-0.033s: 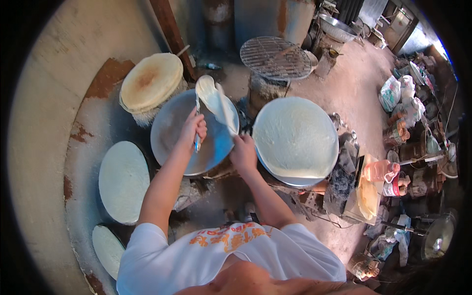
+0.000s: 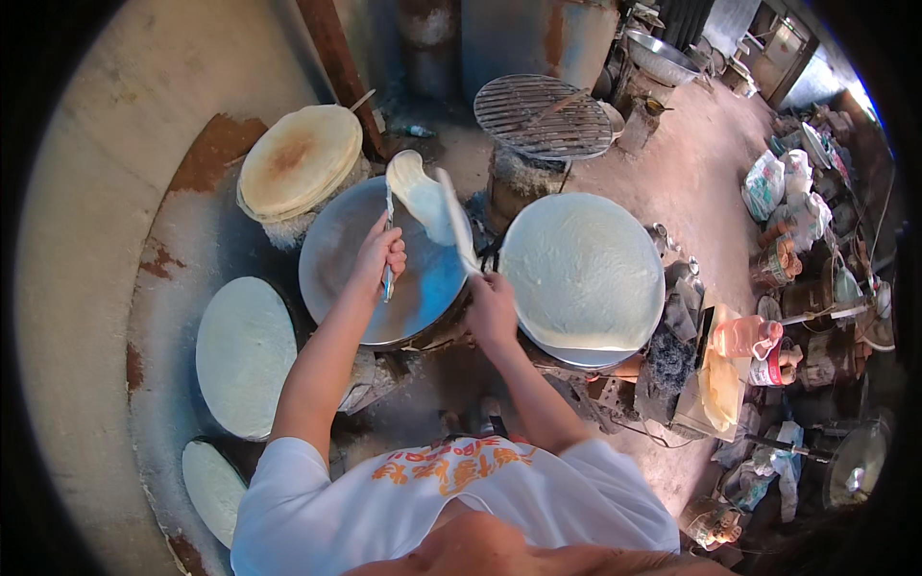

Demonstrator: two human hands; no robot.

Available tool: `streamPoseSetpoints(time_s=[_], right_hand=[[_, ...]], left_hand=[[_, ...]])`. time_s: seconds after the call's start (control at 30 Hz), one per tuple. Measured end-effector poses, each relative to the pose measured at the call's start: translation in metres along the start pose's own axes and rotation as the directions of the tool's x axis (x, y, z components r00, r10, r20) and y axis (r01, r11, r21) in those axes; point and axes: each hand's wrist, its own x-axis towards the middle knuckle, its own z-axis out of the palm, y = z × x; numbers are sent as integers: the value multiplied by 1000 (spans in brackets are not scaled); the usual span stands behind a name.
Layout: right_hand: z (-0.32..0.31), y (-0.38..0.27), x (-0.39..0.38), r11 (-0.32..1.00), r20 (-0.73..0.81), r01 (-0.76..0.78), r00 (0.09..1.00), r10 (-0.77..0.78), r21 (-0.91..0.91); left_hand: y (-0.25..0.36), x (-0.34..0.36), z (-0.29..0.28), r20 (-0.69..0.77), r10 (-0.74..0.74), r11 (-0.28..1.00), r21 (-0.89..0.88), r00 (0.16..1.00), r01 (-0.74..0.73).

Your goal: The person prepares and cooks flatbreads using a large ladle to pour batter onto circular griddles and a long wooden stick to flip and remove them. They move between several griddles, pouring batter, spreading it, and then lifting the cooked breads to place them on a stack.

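Currently | my left hand (image 2: 381, 256): closed round slim tool (image 2: 388, 285), above grey pan (image 2: 333, 254) | my right hand (image 2: 493, 305): clamped on pale stick (image 2: 458, 221) by near end, presumably for reach

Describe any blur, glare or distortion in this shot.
Head view: the pale stick in the right hand looks smeared, probably by motion; head view: glare whites out a small patch near the upper-right rim; head view: fisheye edges fall to black.
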Motion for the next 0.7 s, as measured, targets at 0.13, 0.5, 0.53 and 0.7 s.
streamPoseSetpoints(time_s=[0.13, 0.5, 0.53, 0.7], right_hand=[[27, 17, -23, 996, -37, 57, 998, -59, -67], [40, 2, 10, 987, 28, 155, 988, -154, -48], [47, -3, 24, 979, 3, 193, 981, -193, -63], [31, 20, 17, 966, 3, 240, 971, -241, -100]], left_hand=[[-15, 1, -13, 9, 9, 969, 245, 1000, -11], [2, -13, -74, -160, 371, 549, 833, 915, -77], [4, -9, -75, -168, 396, 501, 863, 903, -59], [2, -45, -129, -177, 463, 452, 890, 868, -60]])
